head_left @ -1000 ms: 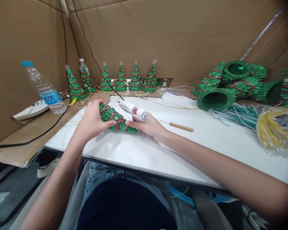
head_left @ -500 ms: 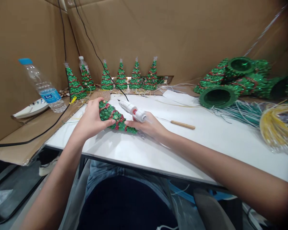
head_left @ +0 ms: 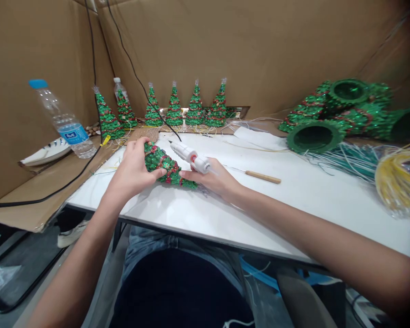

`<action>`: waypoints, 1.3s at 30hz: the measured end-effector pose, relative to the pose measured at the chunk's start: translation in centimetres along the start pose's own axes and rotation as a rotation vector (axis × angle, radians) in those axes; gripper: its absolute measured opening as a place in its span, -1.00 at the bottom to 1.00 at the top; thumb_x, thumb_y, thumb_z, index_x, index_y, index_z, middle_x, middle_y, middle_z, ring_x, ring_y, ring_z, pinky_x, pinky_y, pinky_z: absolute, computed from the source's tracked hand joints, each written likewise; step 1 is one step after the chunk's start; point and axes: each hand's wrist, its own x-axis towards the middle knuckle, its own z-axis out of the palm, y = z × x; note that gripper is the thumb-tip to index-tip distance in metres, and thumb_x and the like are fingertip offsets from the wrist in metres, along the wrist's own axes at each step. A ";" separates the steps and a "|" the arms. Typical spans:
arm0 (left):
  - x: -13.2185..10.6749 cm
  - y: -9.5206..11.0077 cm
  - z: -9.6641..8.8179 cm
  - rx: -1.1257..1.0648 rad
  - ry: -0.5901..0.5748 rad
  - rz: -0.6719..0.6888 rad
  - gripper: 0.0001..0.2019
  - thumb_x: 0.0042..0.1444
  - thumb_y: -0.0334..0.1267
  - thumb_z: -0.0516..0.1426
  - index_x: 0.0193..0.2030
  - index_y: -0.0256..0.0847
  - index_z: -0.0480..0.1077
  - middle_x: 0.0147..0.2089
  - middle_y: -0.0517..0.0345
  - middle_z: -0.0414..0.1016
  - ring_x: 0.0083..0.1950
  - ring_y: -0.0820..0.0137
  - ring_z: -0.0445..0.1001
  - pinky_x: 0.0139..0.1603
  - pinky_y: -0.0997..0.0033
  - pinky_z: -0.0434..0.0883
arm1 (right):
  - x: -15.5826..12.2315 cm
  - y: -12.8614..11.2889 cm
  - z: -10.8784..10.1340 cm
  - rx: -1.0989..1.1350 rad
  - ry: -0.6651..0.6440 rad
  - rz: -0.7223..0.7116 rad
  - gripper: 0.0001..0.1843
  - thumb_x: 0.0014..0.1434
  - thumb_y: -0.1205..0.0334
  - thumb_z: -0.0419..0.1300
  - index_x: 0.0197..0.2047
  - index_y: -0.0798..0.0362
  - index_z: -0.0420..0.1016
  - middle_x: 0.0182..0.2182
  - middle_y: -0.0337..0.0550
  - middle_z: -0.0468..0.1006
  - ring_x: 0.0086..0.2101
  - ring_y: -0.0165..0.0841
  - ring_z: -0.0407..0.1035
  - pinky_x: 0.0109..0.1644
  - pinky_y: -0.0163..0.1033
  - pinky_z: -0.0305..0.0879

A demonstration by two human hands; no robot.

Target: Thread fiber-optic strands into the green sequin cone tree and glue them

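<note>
A small green Christmas tree (head_left: 166,167) with red garland lies tilted on the white table, its tip toward the right. My left hand (head_left: 136,166) is closed around its wide end, thumb on the near side. In my right hand (head_left: 213,177) is a white glue gun (head_left: 191,157), its dark nozzle pointing left above the tree. The right thumb also rests against the tree near its tip. Fingers under the glue gun are mostly hidden. To the right of that hand lies an awl (head_left: 263,176) with a wooden handle.
Several upright trees (head_left: 174,107) line the back cardboard. More trees with hollow bases (head_left: 314,136) are heaped at the right, near bundled yellow wires (head_left: 399,182). A water bottle (head_left: 73,134) leans at the left beside a plate (head_left: 46,152). A black cable (head_left: 136,75) hangs down behind the glue gun.
The whole view has shifted slightly. Both hands keep their hold on the tree and the glue gun, with hardly any movement relative to the table.
</note>
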 end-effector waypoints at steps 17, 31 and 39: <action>-0.1 -0.6 -0.4 -0.030 -0.033 0.038 -0.25 -0.10 -0.14 0.25 0.23 -0.31 0.11 0.21 -0.17 0.22 0.28 0.07 0.20 0.29 0.06 0.18 | 0.2 0.1 0.0 0.006 0.012 0.005 -0.59 -0.07 -0.03 0.31 -0.55 0.04 0.20 -0.62 -0.39 0.15 -0.54 -0.49 0.05 -0.46 -0.30 -0.06; 0.7 -3.3 -1.5 -0.209 -0.086 0.117 -0.32 -0.15 -0.10 0.29 0.16 -0.13 0.26 0.20 0.06 0.36 0.16 0.14 0.36 0.21 0.14 0.28 | -0.8 -0.8 -3.5 -0.202 0.264 -0.066 -0.68 0.10 -0.05 0.20 -0.40 0.05 0.49 -0.48 -0.13 0.56 -0.47 -0.31 0.39 -0.38 -0.21 0.25; 0.6 -4.6 -0.7 -0.288 -0.083 0.199 -0.29 -0.10 -0.01 0.26 0.20 -0.11 0.18 0.24 0.07 0.28 0.22 0.17 0.31 0.22 0.27 0.29 | -2.6 -1.2 -4.6 -0.505 0.184 -0.454 -0.92 -0.01 0.19 0.22 -0.43 -0.01 0.43 -0.55 -0.23 0.49 -0.58 -0.40 0.28 -0.47 -0.25 0.15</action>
